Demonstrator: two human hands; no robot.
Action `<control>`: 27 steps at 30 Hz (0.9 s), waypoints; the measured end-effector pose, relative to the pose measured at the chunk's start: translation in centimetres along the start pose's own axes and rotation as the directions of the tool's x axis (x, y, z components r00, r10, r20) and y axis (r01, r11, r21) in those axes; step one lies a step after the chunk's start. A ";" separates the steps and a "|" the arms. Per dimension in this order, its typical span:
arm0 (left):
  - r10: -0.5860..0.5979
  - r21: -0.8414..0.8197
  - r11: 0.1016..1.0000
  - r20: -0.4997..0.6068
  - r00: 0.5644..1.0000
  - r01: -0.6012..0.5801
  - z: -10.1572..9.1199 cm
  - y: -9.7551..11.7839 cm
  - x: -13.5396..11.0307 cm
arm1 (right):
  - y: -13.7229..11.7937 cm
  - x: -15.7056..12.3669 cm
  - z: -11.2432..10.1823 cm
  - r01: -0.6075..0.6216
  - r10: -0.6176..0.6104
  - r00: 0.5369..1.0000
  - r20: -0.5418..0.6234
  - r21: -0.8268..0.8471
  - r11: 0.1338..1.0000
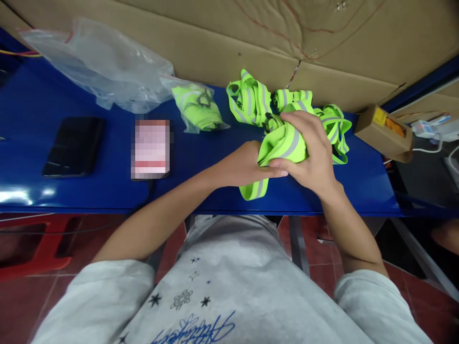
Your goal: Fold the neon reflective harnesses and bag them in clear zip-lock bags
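Observation:
Both hands grip one neon-green vest with grey reflective stripes (283, 145), bunched into a wad above the blue table (215, 191). My right hand (310, 153) wraps over its top and right side. My left hand (247, 165) pinches its left edge, and a striped strap end hangs down below it. Behind the hands lie more green reflective vests (251, 98), loosely piled. Another folded vest sits inside a small clear bag (197, 107) to their left.
A heap of clear plastic bags (103, 64) lies at the back left. A black phone (73, 145) and a second, blurred-out phone (150, 148) rest on the table. A small cardboard box (383, 131) stands at the right end. Cardboard sheets (251, 38) line the back.

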State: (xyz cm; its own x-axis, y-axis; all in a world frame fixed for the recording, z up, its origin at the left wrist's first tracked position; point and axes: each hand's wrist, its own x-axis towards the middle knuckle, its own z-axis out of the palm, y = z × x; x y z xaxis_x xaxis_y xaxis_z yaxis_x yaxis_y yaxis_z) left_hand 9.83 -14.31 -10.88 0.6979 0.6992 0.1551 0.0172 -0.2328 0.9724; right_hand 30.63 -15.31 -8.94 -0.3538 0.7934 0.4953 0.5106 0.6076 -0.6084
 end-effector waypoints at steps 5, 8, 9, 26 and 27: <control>0.031 -0.030 0.999 0.142 0.989 -0.027 0.4 0.2 -0.3 | 0.1 0.0 0.5 -0.426 0.377 0.905 0.199 0.423 0.800; 0.033 -0.031 0.999 0.195 0.980 -0.027 0.3 0.0 -0.3 | 0.7 0.2 0.5 -0.670 0.505 0.738 0.447 0.404 0.623; 0.034 -0.027 0.999 0.214 0.976 -0.028 0.2 -0.1 -0.3 | 0.9 0.3 0.5 -0.693 0.505 0.713 0.487 0.378 0.614; 0.012 -0.117 0.992 0.494 0.870 0.052 -0.8 1.8 -0.7 | 1.2 -0.1 1.5 -0.518 0.380 0.852 0.360 0.474 0.712; -0.013 -0.123 0.989 0.488 0.873 0.084 -1.0 1.6 -0.7 | 1.2 -0.1 1.5 -0.542 0.387 0.837 0.386 0.493 0.681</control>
State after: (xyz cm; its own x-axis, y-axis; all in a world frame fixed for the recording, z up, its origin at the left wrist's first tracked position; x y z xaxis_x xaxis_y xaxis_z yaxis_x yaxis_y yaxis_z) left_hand 8.63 -14.47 -9.20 0.9582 0.2837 0.0375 -0.0127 -0.0888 0.9960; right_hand 30.12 -14.61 -10.62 -0.4009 0.9142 -0.0598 0.1535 0.0026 -0.9881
